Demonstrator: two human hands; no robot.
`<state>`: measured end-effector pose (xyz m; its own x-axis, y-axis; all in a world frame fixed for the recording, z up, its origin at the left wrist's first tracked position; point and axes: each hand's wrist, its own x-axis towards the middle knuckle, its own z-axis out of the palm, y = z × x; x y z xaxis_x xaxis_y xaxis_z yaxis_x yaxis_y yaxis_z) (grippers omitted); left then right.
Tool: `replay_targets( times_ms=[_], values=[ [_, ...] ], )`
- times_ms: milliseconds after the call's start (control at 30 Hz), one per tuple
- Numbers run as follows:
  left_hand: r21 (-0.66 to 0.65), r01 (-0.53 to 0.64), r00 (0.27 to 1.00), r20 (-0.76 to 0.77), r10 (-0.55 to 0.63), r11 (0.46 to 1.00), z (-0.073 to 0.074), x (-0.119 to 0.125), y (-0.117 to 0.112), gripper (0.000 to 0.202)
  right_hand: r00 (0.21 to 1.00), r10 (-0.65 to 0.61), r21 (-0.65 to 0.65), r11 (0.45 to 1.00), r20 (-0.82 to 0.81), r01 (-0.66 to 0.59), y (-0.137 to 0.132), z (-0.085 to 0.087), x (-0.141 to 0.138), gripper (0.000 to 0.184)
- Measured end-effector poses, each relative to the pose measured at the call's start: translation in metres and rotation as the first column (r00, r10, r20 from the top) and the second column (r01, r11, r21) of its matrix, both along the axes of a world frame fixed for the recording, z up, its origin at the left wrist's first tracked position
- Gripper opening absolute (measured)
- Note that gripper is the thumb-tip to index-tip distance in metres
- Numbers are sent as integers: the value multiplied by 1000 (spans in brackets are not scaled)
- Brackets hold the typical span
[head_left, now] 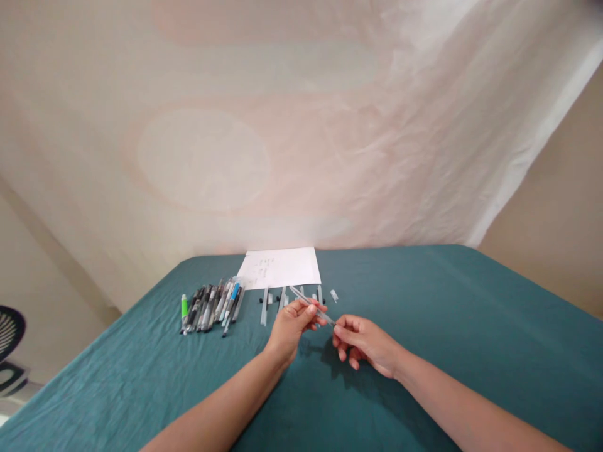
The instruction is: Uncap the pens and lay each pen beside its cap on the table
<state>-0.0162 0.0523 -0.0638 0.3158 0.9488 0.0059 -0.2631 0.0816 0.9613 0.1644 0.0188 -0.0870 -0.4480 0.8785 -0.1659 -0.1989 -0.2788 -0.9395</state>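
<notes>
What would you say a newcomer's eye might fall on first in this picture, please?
Probably the hands, below the middle of the view: the left hand holds a slim, pale tube and the right hand pinches its near end. Next, perhaps, the bright green pen at the left end of the pen cluster, and the white paper at the table's far edge.

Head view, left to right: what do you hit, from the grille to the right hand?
Dark round grille → green-topped pen → bunch of other pens → left hand → right hand
</notes>
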Motion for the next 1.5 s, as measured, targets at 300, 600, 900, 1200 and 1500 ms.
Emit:
replay_targets(
  times_ms=[300,600,900,1200,1500],
  values=[
    [-8,29,999,-16,-29,1000,-3,1,0,28,1000,2,-30,1000,-24,-3,3,-4,3,36],
    [-12,24,1000,-15,-24,1000,-3,1,2,31,1000,-16,-28,999,-8,15,3,-2,1,35],
    [-9,23,1000,-5,-23,1000,-3,1,1,29,1000,-25,-27,999,-10,24,4,-4,0,34],
    [-11,19,1000,-20,-19,1000,-4,1,2,31,999,-47,-21,999,20,47,5,-8,0,37],
    [18,-22,999,-29,23,1000,-5,3,0,30,989,-128,54,991,79,124,3,-6,-6,38]
  ],
)
